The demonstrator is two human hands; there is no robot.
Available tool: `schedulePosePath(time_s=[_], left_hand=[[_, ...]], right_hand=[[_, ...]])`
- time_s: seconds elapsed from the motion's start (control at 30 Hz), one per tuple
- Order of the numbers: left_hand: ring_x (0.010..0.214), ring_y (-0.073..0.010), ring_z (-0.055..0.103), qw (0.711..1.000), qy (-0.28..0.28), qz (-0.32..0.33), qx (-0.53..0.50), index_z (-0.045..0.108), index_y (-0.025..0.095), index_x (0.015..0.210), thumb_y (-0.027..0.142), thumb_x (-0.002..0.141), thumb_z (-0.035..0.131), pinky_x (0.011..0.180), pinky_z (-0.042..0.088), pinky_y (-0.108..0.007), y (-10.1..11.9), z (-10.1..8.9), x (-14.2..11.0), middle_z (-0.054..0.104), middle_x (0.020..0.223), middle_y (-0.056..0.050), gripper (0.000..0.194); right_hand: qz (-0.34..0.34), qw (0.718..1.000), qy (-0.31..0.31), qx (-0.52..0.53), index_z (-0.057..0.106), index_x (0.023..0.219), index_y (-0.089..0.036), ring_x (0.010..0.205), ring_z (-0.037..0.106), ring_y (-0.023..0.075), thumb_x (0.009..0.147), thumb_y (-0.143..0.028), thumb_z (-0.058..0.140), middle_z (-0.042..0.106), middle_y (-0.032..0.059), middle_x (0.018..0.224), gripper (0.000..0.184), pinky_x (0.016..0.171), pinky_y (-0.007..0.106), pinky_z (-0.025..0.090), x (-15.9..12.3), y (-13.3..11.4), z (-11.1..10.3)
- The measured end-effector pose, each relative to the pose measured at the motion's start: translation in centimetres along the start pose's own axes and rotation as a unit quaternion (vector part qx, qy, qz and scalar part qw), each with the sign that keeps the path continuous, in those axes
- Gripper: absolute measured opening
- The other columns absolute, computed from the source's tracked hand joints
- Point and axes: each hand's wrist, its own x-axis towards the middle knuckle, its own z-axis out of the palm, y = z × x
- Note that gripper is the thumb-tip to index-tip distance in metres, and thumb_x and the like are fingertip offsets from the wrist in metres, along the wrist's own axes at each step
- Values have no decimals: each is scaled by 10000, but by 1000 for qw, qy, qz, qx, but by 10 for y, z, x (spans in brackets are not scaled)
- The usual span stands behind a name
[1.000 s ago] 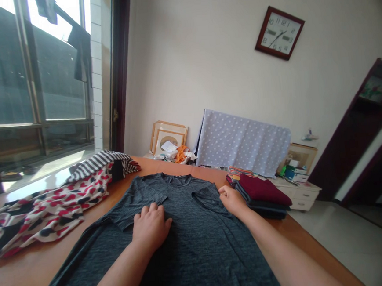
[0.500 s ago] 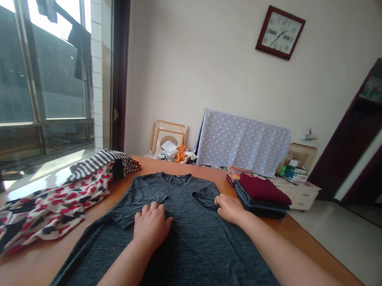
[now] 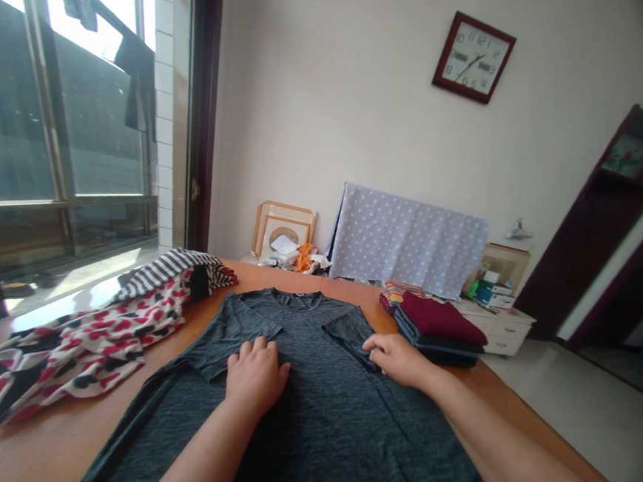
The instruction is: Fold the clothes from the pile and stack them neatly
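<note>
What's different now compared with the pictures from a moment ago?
The right hand has come nearer the person, and the sleeve beside it now lies flatter, its opening less gaping; whether the hand grips it is unclear. The left hand stayed on the dark shirt; the folded stack and patterned clothes stayed put.

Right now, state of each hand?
Left hand: open, palm down on the dark grey heathered fabric T-shirt.
Right hand: curled at the nearest sleeve; whether it grips the cloth cannot be told.
</note>
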Motion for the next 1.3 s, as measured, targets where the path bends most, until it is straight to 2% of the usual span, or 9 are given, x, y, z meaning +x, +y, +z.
schedulePosePath(time_s=[0.07, 0.13, 0.23, 0.4, 0.57, 0.83, 0.97, 1.13, 1.3], left_hand=[[1179, -343, 468, 1000, -2, -3, -2, 638, 207, 1034, 480, 867, 499, 935, 377, -491, 0, 0, 0, 568, 1227, -141, 348], [1180, -342, 471, 1000, 0, -1, -3, 637, 207, 1036, 485, 869, 502, 938, 375, -491, 0, 0, 0, 568, 1221, -141, 351], [1179, -341, 474, 1000, 2, 4, -5, 636, 208, 1038, 497, 868, 505, 940, 371, -492, -1, 2, 1, 567, 1214, -145, 360], [1150, -342, 486, 1000, 11, 11, 3, 633, 202, 1015, 507, 868, 500, 914, 383, -488, -2, 3, 1, 573, 1190, -140, 364], [1157, -336, 483, 1000, 5, 7, 0, 631, 206, 1023, 510, 869, 500, 917, 381, -471, -2, 2, 1, 572, 1202, -137, 366], [1178, -339, 475, 1000, 1, 0, -3, 637, 209, 1038, 487, 866, 504, 935, 376, -488, 0, 0, 0, 568, 1228, -142, 353], [1175, -339, 478, 1000, 2, 0, -2, 639, 208, 1030, 486, 863, 509, 934, 378, -485, -1, 0, 0, 572, 1223, -143, 350], [1144, -336, 493, 1000, 10, 10, 3, 640, 206, 1015, 494, 865, 505, 912, 386, -479, -2, 1, 0, 578, 1203, -142, 351], [1160, -335, 489, 1000, 4, 3, 3, 640, 208, 1018, 487, 863, 512, 924, 386, -479, -1, -1, -1, 578, 1216, -141, 343]], right_hand=[[27, 998, 48, 7, 721, 1020, -212, 845, 651, 183, 838, -221, 486, 740, 29, 913, 297, 747, 247, 422, 6, 10, 0], [39, 997, 68, -3, 718, 977, -213, 850, 643, 179, 835, -220, 494, 735, 28, 901, 265, 740, 243, 412, 10, 17, 2], [46, 997, 55, -40, 697, 857, -220, 795, 619, 165, 851, -270, 513, 715, 19, 827, 190, 693, 238, 380, 9, 19, 7], [97, 989, 60, -94, 637, 811, -226, 711, 572, 151, 846, -491, 580, 677, 6, 766, 274, 599, 242, 287, 2, 8, 19], [142, 983, 42, -107, 642, 767, -219, 710, 570, 145, 800, -307, 601, 678, 4, 750, 103, 593, 242, 266, 5, 10, 24], [79, 996, -23, -24, 645, 640, -180, 629, 553, 127, 772, -284, 568, 634, -6, 620, 185, 595, 221, 317, 9, 24, 23], [91, 996, 22, -13, 667, 720, -188, 653, 559, 131, 797, -294, 541, 658, -3, 666, 181, 623, 218, 335, 10, 24, 25], [97, 994, 0, -41, 641, 712, -189, 662, 547, 130, 769, -268, 590, 657, -2, 686, 111, 616, 221, 307, 8, 25, 32], [100, 993, 39, -40, 641, 760, -193, 661, 527, 135, 842, -336, 550, 639, -1, 680, 189, 612, 227, 285, 3, 25, 34]])
